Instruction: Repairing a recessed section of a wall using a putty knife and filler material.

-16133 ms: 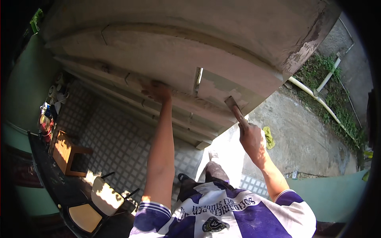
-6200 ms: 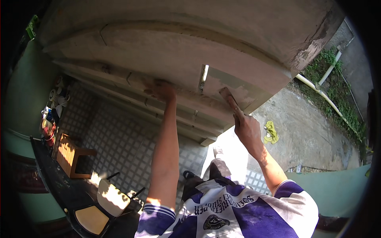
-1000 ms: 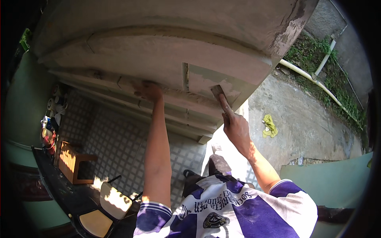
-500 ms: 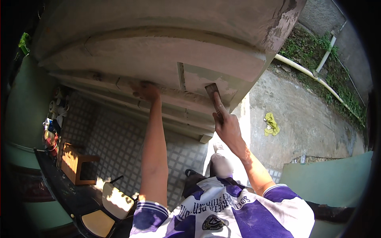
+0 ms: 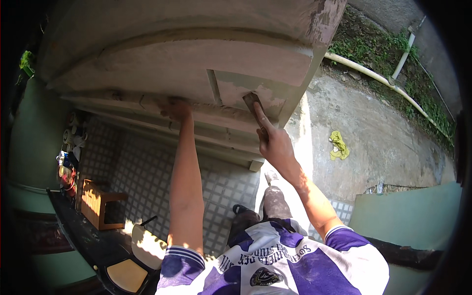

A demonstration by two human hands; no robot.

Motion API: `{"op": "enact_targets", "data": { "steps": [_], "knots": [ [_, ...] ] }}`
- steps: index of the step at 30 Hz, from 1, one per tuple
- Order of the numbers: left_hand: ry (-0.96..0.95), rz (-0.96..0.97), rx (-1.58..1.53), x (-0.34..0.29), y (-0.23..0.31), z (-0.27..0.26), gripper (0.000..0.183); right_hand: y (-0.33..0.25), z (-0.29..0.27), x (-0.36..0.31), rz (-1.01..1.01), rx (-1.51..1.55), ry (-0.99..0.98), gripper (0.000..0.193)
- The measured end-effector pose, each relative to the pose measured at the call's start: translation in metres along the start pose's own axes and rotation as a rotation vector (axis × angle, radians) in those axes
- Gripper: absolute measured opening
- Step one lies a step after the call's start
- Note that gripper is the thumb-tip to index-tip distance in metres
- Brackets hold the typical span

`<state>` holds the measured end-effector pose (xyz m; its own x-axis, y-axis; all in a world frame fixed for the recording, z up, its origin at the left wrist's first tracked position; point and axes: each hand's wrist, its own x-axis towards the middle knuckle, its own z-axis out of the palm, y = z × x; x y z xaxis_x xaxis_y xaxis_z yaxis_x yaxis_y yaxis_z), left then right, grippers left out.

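Note:
Against the recessed panel [image 5: 246, 84] of the pale wall, my right hand [image 5: 277, 146] grips a flat, narrow scraper [image 5: 252, 102]. Its forefinger lies along the blade, and the far end of the blade meets a rough, patchy area of the panel. My left hand [image 5: 178, 109] reaches to the ledge [image 5: 206, 109] below the wall face, left of the panel. That hand is shadowed and slightly blurred, its fingers look spread, and I make out nothing in them. A dark upright groove [image 5: 214, 87] marks the panel's left side.
Below the wall is a tiled floor [image 5: 147, 152]. A wooden stool [image 5: 96, 204] and a chair [image 5: 147, 246] stand at lower left. On the concrete to the right lies a yellow-green cloth [image 5: 339, 145]; a pale pipe [image 5: 373, 76] runs behind it.
The whole view has shifted, so the wall appears farther left and higher. My right hand keeps the scraper on the panel, and my left hand stays at the ledge.

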<state>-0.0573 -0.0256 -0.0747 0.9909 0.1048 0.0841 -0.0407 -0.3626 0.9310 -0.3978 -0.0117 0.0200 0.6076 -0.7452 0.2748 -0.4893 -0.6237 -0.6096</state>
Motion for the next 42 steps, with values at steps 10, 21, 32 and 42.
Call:
{"op": "enact_targets", "data": {
  "steps": [10, 21, 32, 42],
  "knots": [
    [-0.019, 0.012, -0.037, -0.001, -0.001, 0.003, 0.071, 0.005, 0.005, 0.008, -0.05, 0.024, 0.062, 0.081],
    [-0.008, 0.046, -0.011, -0.011, -0.006, 0.019, 0.066, 0.008, -0.015, -0.017, -0.089, 0.288, -0.095, 0.083],
    [-0.017, 0.223, 0.013, -0.048, 0.016, -0.031, 0.084, 0.044, -0.005, -0.047, 0.115, 0.462, -0.294, 0.058],
    [-0.331, 0.691, -0.264, -0.162, 0.072, -0.075, 0.113, 0.049, -0.012, -0.029, 0.263, 0.76, -0.346, 0.018]
  ]
}}
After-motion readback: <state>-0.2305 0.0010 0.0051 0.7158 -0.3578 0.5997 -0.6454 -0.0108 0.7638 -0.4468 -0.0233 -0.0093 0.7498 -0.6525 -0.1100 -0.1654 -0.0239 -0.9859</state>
